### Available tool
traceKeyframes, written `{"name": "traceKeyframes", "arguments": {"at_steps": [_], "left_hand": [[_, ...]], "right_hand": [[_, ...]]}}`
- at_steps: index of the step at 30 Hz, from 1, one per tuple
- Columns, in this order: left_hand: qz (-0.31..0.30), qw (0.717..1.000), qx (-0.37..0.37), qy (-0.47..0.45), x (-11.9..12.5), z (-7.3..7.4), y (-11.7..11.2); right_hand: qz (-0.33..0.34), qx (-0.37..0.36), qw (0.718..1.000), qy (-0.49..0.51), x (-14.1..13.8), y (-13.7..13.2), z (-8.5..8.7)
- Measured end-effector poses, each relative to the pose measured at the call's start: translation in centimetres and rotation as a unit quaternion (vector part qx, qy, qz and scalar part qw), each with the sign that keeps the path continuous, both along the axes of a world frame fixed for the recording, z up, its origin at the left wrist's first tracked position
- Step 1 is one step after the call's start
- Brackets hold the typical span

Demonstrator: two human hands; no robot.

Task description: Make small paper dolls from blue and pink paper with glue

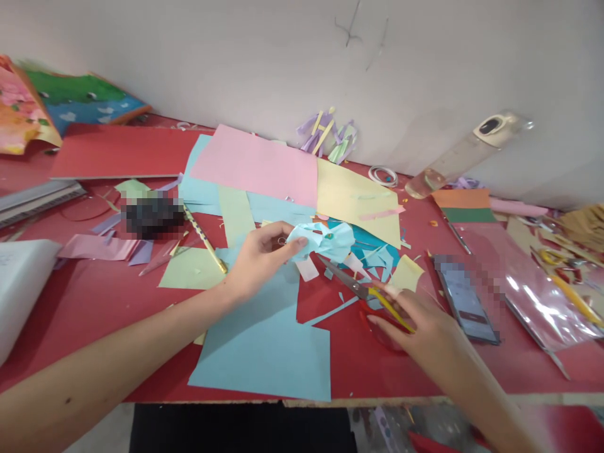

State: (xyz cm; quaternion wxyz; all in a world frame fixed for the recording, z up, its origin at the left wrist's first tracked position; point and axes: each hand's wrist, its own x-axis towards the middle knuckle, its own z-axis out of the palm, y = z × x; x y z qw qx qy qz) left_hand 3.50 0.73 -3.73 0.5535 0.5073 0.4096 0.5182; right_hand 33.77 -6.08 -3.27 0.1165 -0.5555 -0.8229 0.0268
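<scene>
Red table [368, 380] is littered with paper scraps [385, 255]; bare room is found right of the flat blue sheet [264, 352], near the front edge [387, 401]. Phone screen [465, 299] is blurred, unreadable. Yellow-and-red scissors [361, 289] are gripped by right hand [419, 318]. Creased, cut pale-blue paper [342, 240] is pinched by left hand [262, 255] mid-table, just beside blade tips [323, 260].

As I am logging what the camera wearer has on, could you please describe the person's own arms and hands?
The left hand and right hand are bare, without gloves. The left forearm and right forearm show no sleeve, watch or bracelet; the left one bears a small round spot. Anything worn higher up is out of view.
</scene>
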Motion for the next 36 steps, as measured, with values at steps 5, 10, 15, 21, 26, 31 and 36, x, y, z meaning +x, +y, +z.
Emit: {"name": "traceKeyframes", "arguments": {"at_steps": [5, 10, 15, 21, 26, 31, 36], "left_hand": [[-0.021, 0.999, 0.020, 0.036, 0.2, 0.3, -0.2], [0.015, 0.993, 0.067, 0.097, 0.2, 0.3, -0.8], [0.051, 0.980, 0.142, 0.132, 0.0, 0.0, -1.2], [0.065, 0.958, 0.208, 0.185, 0.2, 0.1, -1.5], [0.108, 0.935, 0.267, 0.208, 0.3, 0.2, -1.6], [0.103, 0.915, 0.310, 0.238, 0.0, 0.2, -1.5], [0.102, 0.912, 0.322, 0.234, -0.2, -0.2, -1.6]], "right_hand": [[0.021, 0.100, 0.991, 0.084, -2.3, 1.1, 3.8], [0.020, 0.124, 0.971, 0.204, -8.8, 1.2, 5.4], [-0.025, 0.152, 0.916, 0.371, -13.4, 1.3, 2.5], [-0.133, 0.158, 0.846, 0.492, -16.0, 1.0, 1.8], [-0.170, 0.122, 0.753, 0.623, -17.9, 0.6, 2.3], [-0.192, 0.073, 0.685, 0.699, -20.0, 0.1, 3.0], [-0.173, 0.058, 0.683, 0.708, -21.5, -0.4, 2.9]]}}
